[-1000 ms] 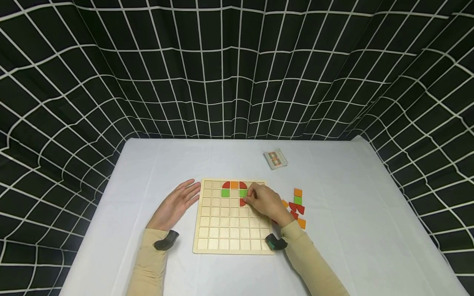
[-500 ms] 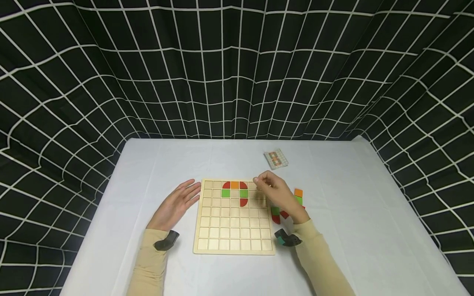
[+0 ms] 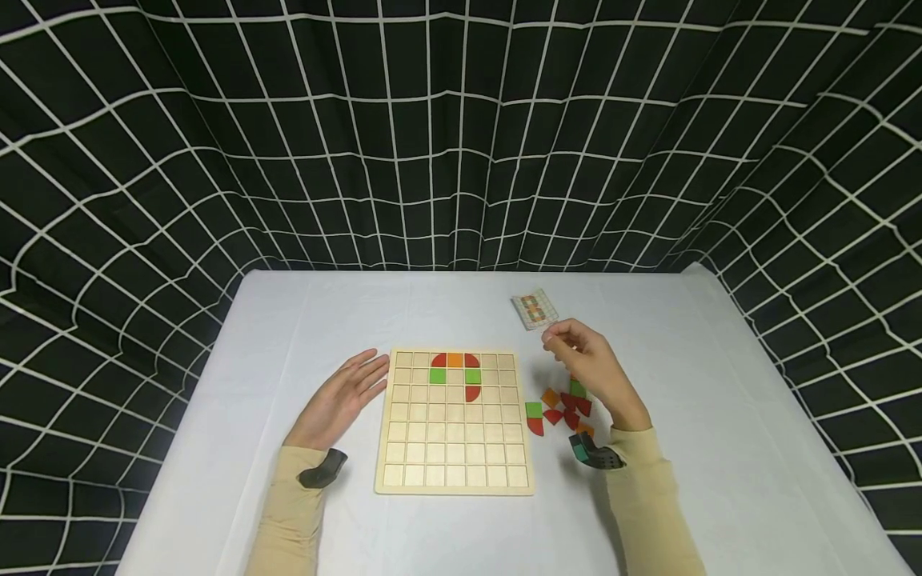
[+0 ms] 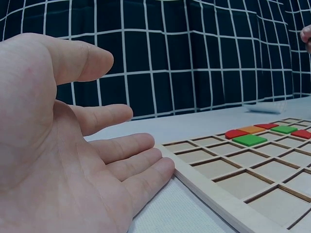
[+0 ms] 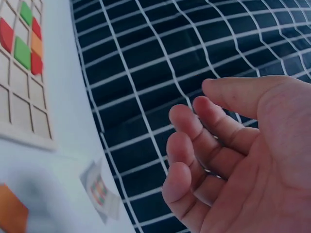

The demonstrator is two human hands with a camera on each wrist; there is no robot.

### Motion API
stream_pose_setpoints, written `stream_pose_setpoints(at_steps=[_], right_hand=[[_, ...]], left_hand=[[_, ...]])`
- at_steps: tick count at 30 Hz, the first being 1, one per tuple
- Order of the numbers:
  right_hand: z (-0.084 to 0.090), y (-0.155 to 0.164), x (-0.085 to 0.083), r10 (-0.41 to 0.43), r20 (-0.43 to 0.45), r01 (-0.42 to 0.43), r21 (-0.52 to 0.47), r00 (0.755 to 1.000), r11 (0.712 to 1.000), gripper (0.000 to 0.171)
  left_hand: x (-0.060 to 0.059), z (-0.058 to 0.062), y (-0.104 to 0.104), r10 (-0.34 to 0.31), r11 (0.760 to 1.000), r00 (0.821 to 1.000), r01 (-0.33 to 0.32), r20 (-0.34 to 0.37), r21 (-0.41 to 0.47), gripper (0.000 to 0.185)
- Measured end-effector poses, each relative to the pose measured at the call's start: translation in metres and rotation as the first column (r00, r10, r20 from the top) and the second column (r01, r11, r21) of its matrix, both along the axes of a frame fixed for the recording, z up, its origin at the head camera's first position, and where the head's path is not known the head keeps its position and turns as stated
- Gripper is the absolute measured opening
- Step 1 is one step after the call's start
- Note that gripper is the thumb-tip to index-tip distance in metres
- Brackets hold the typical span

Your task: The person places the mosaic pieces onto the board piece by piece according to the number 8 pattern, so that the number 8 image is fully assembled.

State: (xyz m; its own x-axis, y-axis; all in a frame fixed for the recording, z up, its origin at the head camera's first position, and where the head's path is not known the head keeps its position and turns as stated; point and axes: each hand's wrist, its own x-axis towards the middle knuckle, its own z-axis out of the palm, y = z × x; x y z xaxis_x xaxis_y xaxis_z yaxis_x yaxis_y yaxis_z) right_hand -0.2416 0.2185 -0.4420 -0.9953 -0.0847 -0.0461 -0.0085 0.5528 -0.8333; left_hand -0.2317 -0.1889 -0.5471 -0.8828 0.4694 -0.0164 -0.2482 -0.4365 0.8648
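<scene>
Near the middle of the white table (image 3: 360,312), the wooden grid board (image 3: 454,456) is lying flat, its slightly longer side running from the person's edge toward the far edge by the curtain. Six coloured pieces are sitting in its far rows: two red quarter-rounds, an orange square, two green squares, and lowest the red quarter-round piece (image 3: 472,393), its curved edge facing the near right. A second ago the right hand (image 3: 594,372) was pressing on that red piece; now it is lifting clear of the board and hanging above the loose pieces (image 3: 558,410) scattered just beside the board's right edge, between the board and the table's right side. Its fingers are hanging loosely curled and holding nothing, as the wrist view is showing plainly. I judge the red piece is seated, and the hand is going for another. The left hand (image 3: 338,400) is resting palm down on the cloth, fingers straight, fingertips touching the board's left edge, unmoved over that second. A small pattern card (image 3: 535,310) is lying toward the far edge, beyond the right hand
</scene>
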Motion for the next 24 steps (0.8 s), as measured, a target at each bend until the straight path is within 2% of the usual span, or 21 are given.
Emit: stream_pose_setpoints(at_steps=[7,16,24], right_hand=[[0.003,0.013,0.002,-0.033,0.016,0.032,0.072,0.999,0.997,0.032],[0.004,0.023,0.010,-0.054,0.002,0.053,0.118,0.999,0.992,0.033],[-0.008,0.039,0.025,-0.096,0.037,0.085,0.227,0.995,0.970,0.032]], left_hand=[[0.000,0.000,0.000,-0.001,1.000,1.000,0.001,0.005,0.007,0.056],[-0.001,0.000,0.002,0.003,1.000,1.000,-0.003,-0.006,0.018,0.055],[0.000,-0.002,0.001,0.010,1.000,1.000,-0.010,0.006,0.001,0.057]])
